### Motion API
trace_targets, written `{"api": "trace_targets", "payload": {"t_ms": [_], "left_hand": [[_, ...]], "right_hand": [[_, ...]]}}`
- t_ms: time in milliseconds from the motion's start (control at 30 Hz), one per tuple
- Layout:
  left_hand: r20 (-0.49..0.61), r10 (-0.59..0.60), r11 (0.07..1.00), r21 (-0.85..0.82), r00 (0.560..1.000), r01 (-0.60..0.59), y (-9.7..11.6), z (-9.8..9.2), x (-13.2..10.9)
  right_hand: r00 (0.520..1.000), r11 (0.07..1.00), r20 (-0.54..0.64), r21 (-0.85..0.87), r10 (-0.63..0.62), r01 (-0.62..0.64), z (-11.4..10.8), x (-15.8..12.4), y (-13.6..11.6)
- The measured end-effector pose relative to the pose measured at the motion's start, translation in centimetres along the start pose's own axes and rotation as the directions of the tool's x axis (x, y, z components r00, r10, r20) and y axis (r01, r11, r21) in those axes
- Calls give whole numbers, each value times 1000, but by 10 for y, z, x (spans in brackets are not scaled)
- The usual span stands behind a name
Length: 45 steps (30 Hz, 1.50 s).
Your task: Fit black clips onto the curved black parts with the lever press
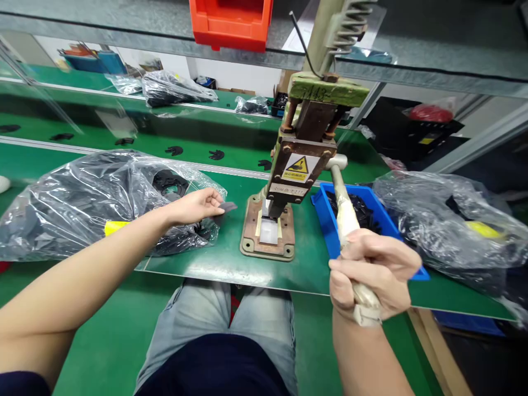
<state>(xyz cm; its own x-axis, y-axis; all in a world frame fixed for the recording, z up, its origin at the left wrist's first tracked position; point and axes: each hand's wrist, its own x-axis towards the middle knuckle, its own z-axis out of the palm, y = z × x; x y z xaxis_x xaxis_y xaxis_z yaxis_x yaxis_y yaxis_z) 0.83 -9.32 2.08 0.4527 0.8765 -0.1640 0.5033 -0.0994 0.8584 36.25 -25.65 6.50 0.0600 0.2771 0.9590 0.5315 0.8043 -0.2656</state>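
Lever [345, 210] gripped near lower end, right hand [377, 269] wrapped round it, likely for leverage. Left hand [193, 205] pinches thin grey piece [229, 207] by clear bag [103, 184], left of press [284, 192]. Blue bin [327, 231] beside press, seemingly for easy reach.

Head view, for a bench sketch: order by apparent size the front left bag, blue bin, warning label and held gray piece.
1. Front left bag
2. Blue bin, partly hidden
3. Warning label
4. Gray piece
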Motion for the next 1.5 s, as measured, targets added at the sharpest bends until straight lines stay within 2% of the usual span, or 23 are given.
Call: {"api": "trace_targets", "payload": {"t_ms": [67, 167, 300, 433, 533, 667, 933, 1100, 1200, 1267, 1333, 1400, 1467, 1500], "left_hand": [[33, -1, 984, -180, 999, 7, 5, 19, 4], [81, -41, 954, -294, 996, 63, 15, 47, 11], [124, -67, 942, -319, 990, 104, 26, 74, 29], [141, -14, 955, -293, 990, 55, 33, 91, 48], [158, -22, 966, -253, 987, 62, 36, 98, 58], [189, -53, 971, -218, 980, 95, 37, 104, 66], [184, -145, 968, -177, 972, 178, 49, 109, 68], [208, -211, 953, -174, 955, 249, 55, 109, 74], [205, -202, 951, -192, 958, 242, 54, 115, 73], [168, -157, 958, -213, 973, 192, 52, 118, 69], [171, -71, 961, -252, 983, 113, 48, 113, 62], [195, 30, 970, -244, 980, 19, 40, 91, 55], [140, 69, 996, -73, 988, -59, 26, 52, 46], [28, 54, 993, 100, 998, -57, 17, 30, 42]], "right_hand": [[1000, 1000, 25, 1, -5, 5, 2, 2, -1], [999, 999, 25, 17, 35, -36, 5, 2, -2], [999, 998, 14, 43, 50, -51, 7, 0, -3], [997, 997, -10, 37, 71, -71, 10, -1, -5], [995, 995, -26, 7, 97, -96, 11, -2, -6], [997, 997, -34, 27, 68, -67, 12, -3, -4], [991, 996, -112, 52, 80, -74, 19, -2, -7], [992, 997, -97, 40, 77, -73, 19, -1, -7], [997, 997, -67, 61, 43, -39, 15, 1, -6], [998, 998, -46, 60, 39, -36, 13, 1, -6], [998, 998, -45, 47, 46, -43, 13, 2, -5], [998, 998, -52, 42, 42, -40, 13, 2, -5], [996, 998, -77, 55, 41, -37, 15, 2, -4], [995, 997, -92, 63, 42, -36, 17, 2, -4]]}}
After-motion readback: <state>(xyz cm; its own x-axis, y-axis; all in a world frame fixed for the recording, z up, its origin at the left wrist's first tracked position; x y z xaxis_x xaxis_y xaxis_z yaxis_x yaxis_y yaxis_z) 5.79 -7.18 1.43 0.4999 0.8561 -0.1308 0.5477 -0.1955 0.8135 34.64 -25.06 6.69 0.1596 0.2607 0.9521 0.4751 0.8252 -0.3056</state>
